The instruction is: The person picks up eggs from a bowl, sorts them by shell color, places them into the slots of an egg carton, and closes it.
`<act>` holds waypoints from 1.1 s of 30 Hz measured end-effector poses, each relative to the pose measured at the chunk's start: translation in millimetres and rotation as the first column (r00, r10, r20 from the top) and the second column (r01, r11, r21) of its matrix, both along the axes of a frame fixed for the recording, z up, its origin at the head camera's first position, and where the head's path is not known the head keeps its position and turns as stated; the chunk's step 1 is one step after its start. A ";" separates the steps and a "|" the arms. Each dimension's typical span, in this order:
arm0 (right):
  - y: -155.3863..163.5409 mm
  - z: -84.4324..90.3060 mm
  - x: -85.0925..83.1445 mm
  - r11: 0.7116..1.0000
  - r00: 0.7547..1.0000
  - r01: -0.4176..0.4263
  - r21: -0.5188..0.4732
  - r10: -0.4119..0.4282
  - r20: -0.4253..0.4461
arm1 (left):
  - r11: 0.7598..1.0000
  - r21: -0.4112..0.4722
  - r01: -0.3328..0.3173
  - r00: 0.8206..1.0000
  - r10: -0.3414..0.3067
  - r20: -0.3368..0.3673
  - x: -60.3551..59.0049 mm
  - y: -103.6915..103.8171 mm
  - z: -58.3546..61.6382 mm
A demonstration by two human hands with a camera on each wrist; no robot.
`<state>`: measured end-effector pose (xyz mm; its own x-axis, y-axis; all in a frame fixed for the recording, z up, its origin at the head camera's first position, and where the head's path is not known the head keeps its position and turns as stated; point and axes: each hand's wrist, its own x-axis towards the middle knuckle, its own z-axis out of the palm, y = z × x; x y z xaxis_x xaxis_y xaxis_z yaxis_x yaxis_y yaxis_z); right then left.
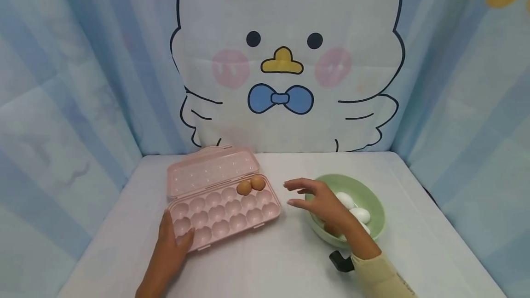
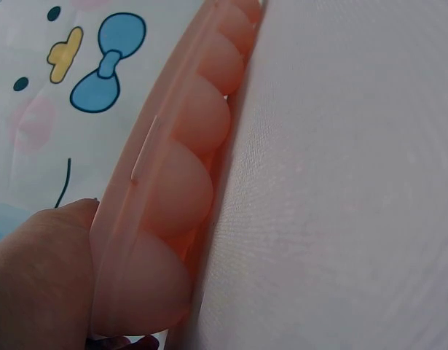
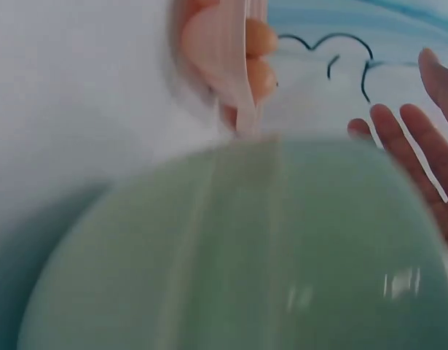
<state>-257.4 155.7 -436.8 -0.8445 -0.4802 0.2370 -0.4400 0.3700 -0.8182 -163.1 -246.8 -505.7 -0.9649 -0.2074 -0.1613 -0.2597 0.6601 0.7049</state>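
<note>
Holding the pink egg tray (image 1: 223, 213) steady with my left hand (image 1: 171, 243), thumb hooked over its near-left corner, left of middle on the worktop (image 1: 269, 261). Right hand (image 1: 320, 203) hangs spread and empty over the green bowl (image 1: 374, 206) with white eggs (image 1: 359, 215). Two brown eggs (image 1: 250, 185) sit in the tray's far-right cups.

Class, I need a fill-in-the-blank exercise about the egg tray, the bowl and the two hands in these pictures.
1. The pink egg tray holds ___ brown eggs.
2. The white eggs lie in a ___ bowl.
3. The ___ hand grips the tray's near corner.
4. The right hand hovers open above the ___.

Missing words: two; green; left; bowl
</note>
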 end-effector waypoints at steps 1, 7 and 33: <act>9.0 -0.9 2.4 1.000 1.000 0.018 -0.004 -0.018 0.012 | 1.000 -0.002 0.000 1.000 0.000 0.003 -0.1 -0.4 0.3; 63.0 -5.0 9.9 0.999 0.998 0.049 -0.015 -0.049 -0.028 | 1.000 -0.013 0.003 1.000 -0.003 0.004 0.0 -1.4 1.9; 118.1 -17.8 -2.2 0.999 0.966 -0.034 0.037 0.024 0.257 | 0.999 0.023 -0.028 1.000 0.028 -0.001 -0.5 0.7 -1.6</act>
